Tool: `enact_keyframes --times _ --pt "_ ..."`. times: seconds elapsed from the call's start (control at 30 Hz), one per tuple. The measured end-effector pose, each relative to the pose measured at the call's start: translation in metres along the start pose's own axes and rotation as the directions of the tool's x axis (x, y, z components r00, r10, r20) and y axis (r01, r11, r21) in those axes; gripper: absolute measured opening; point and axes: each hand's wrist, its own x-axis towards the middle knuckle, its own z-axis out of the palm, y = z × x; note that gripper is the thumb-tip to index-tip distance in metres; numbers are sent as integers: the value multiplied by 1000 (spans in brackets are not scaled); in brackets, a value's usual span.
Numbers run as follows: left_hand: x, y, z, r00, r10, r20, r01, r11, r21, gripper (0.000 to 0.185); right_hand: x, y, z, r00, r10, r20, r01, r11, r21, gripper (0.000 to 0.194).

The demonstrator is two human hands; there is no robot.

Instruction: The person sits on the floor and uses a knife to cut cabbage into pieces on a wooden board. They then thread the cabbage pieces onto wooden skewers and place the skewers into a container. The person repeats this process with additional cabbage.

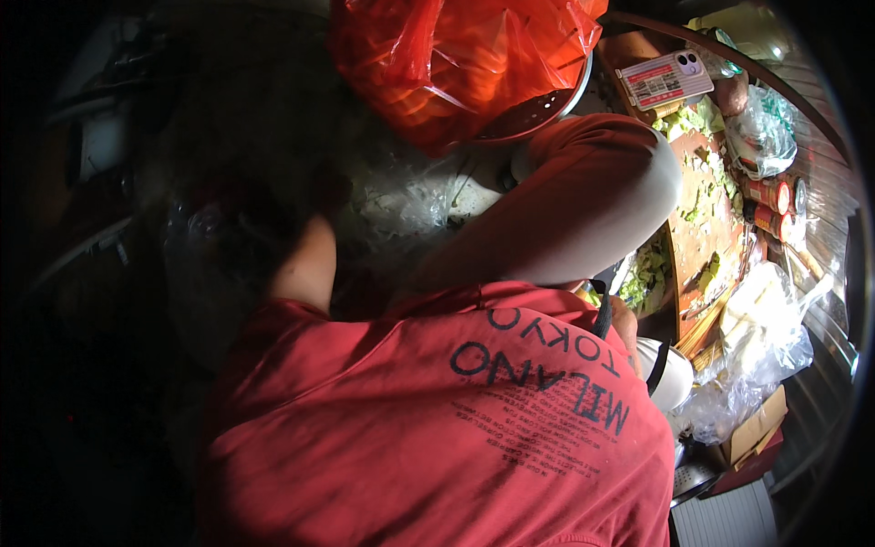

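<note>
My left forearm [307,263] reaches from the red sleeve into deep shadow, where my left hand is too dark to make out. Crumpled clear plastic [407,202] lies to the right of that shadow. At the right, a strip of bare skin [623,328] shows beside the shirt and a black strap; my right hand itself is not visible. Cut green leaves [646,273] lie just above this skin, beside a wooden board [707,225] strewn with leaf scraps. A red plastic bag [472,55] fills the top middle, over a perforated basin [536,116].
A bent knee in pale trousers [615,184] rises between the basin and the board. A phone [666,80] lies at the board's far end. Lidded jars [769,219], chopsticks [704,328], plastic bags [759,321] and a cardboard box [755,424] line the right. The left side is dark.
</note>
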Motion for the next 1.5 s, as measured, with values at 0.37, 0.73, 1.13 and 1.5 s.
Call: enact_keyframes --times 0.37,0.73,1.13,1.5 --pt "18 32 -24 977 210 43 -212 976 41 22 -6 8 2 998 -52 19 53 997 -59 30" --pt "15 8 8 990 84 -117 -70 990 121 20 -5 9 2 999 18 36 -19 999 26 25" --pt "3 -5 8 967 57 -247 -75 995 -66 20 32 94 41 994 -109 24 97 950 299 26" --pt "-7 45 34 929 -50 -366 -90 930 -357 28 26 94 44 993 -119 -16 120 981 152 26"
